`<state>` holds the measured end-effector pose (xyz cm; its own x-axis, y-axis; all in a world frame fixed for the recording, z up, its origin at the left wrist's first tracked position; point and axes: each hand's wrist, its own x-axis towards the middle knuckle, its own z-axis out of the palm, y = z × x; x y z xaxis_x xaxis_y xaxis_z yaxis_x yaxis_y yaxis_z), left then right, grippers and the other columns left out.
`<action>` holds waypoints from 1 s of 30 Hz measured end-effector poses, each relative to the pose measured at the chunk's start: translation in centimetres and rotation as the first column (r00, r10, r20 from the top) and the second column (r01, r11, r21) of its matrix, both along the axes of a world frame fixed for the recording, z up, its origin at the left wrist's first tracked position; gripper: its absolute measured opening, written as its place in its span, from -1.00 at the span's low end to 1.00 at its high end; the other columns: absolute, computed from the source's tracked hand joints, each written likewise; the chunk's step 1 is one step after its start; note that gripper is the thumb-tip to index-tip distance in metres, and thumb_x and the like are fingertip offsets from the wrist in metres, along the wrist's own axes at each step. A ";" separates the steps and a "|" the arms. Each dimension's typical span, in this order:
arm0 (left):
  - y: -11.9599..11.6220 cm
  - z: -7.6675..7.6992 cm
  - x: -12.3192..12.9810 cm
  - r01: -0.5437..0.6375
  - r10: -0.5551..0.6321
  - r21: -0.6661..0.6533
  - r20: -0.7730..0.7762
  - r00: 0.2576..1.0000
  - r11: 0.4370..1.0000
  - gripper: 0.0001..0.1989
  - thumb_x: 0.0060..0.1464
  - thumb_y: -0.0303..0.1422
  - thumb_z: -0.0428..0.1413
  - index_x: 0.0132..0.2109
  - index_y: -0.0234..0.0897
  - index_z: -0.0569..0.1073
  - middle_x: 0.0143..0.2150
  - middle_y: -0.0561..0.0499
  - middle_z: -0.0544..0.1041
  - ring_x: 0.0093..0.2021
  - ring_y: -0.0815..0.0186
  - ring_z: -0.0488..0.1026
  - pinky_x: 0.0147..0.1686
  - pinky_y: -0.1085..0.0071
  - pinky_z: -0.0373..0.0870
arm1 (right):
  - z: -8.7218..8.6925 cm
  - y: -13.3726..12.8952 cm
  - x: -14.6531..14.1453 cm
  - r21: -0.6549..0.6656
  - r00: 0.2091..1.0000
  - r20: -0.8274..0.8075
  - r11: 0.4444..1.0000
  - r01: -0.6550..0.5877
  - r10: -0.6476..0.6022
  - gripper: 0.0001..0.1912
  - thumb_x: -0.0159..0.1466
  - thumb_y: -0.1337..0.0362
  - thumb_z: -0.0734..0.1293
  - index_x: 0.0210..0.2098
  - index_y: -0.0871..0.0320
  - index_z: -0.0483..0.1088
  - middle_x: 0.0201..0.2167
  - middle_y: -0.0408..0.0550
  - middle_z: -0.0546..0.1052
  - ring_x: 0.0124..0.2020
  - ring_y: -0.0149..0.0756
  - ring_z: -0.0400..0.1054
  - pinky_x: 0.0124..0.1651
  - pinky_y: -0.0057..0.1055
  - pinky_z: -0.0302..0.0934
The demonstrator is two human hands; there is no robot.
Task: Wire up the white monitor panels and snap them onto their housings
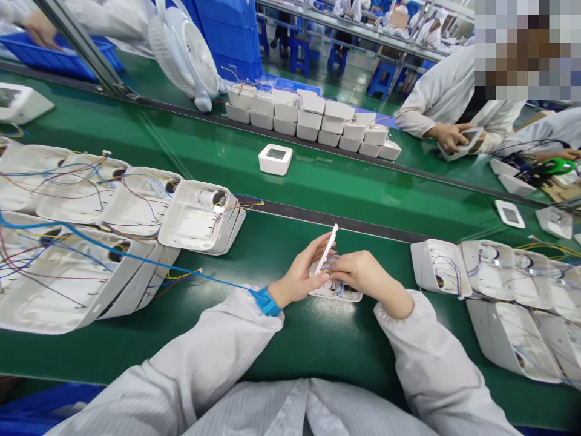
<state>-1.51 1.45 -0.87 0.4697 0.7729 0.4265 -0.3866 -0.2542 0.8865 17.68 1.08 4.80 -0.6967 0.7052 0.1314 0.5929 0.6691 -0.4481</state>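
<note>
At the upper left of the frame, a blue plastic basket (102, 56) is reached into by a co-worker's bare hand (40, 29). Below it, across the left side, open white plastic housings (77, 188) with thin multicoloured wires are set in two rows on the green counter (218, 351). A white round-headed fan (188, 51) is stood at the upper left of centre, and to its right a long row of stacked white boxy housings (308, 118) is lined up. Near the middle, the left hand (295, 277), banded at the wrist with a blue strap (267, 301) on a blue cord, is closed around a thin white plastic panel (327, 247), which is held tilted upright between thumb and fingers. The panel is held over the left part of a shallow white plastic shell (338, 295) resting on the counter with small parts inside. The right hand (363, 271) is bent inward over the shell, its fingertips brought near wires beside the panel; whether a wire is pinched cannot be told. At the right, more open white shells (494, 272) are grouped; above them, at the upper right, a white frame (463, 144) is held by a white-sleeved person (449, 91).
</note>
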 end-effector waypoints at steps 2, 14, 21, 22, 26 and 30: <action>-0.1 0.2 0.1 -0.009 0.009 0.029 -0.004 1.000 1.000 -0.22 0.09 -0.09 0.17 0.36 -0.18 0.06 0.27 -0.24 0.24 0.20 0.00 0.29 0.20 0.01 0.23 | -0.3 0.1 -0.1 0.090 0.997 0.070 0.996 0.026 -0.033 -0.77 0.38 0.24 0.28 -0.32 0.12 0.55 -0.43 -0.08 0.54 -0.37 -0.30 0.37 -0.34 -0.39 0.14; -0.4 0.3 -0.1 -0.131 0.199 0.246 -0.275 0.941 0.960 -0.12 -0.02 -0.26 0.26 0.36 -0.19 0.01 0.29 -0.25 0.18 0.26 -0.05 0.20 0.24 -0.03 0.14 | -0.5 -0.3 -0.9 0.229 0.923 0.232 0.940 0.254 -0.306 -0.90 0.29 0.33 0.35 -0.32 0.13 0.54 -0.29 0.03 0.51 -0.26 -0.16 0.26 -0.35 -0.29 0.02; 0.0 1.5 -0.6 -0.029 0.247 0.466 -0.415 0.875 0.884 -0.10 -0.08 -0.24 0.25 0.35 -0.19 0.02 0.25 -0.24 0.21 0.22 -0.04 0.22 0.19 0.01 0.22 | -1.9 -0.1 -0.8 0.132 0.908 0.222 0.934 0.333 -0.356 -0.93 0.17 0.45 0.37 -0.38 0.18 0.47 -0.37 0.04 0.53 -0.32 -0.18 0.33 -0.35 -0.33 0.14; 0.1 1.7 -0.7 0.019 0.239 0.495 -0.451 0.860 0.869 -0.11 -0.07 -0.25 0.25 0.36 -0.18 0.04 0.24 -0.24 0.21 0.22 -0.03 0.22 0.18 0.02 0.23 | -2.0 0.2 -0.5 0.073 0.914 0.201 0.936 0.345 -0.353 -0.93 0.16 0.45 0.37 -0.37 0.19 0.48 -0.37 0.02 0.54 -0.32 -0.18 0.36 -0.34 -0.34 0.17; 0.6 2.0 -1.1 0.162 0.224 0.549 -0.569 0.791 0.820 -0.13 -0.08 -0.22 0.25 0.36 -0.13 0.10 0.25 -0.24 0.23 0.19 -0.04 0.25 0.16 0.01 0.22 | -1.0 1.7 1.4 -0.316 0.965 0.037 0.913 0.258 -0.260 -0.87 0.19 0.40 0.35 -0.28 0.18 0.55 -0.30 -0.06 0.59 -0.31 -0.21 0.45 -0.27 -0.37 0.28; 0.9 1.7 -1.2 0.215 0.203 0.528 -0.624 0.755 0.821 -0.05 -0.14 -0.13 0.31 0.37 -0.09 0.09 0.27 -0.22 0.24 0.21 -0.09 0.23 0.18 -0.02 0.17 | 0.7 2.9 4.3 -0.647 0.956 -0.242 0.762 -0.031 -0.166 -0.75 0.27 0.22 0.33 -0.11 0.10 0.56 -0.08 -0.06 0.57 -0.09 -0.18 0.46 -0.05 -0.30 0.32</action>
<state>-2.72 2.33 0.80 0.7852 0.5032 0.3609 0.2030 -0.7598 0.6177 21.93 3.95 5.52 -0.6499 0.7352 -0.1929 0.4151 0.1307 -0.9003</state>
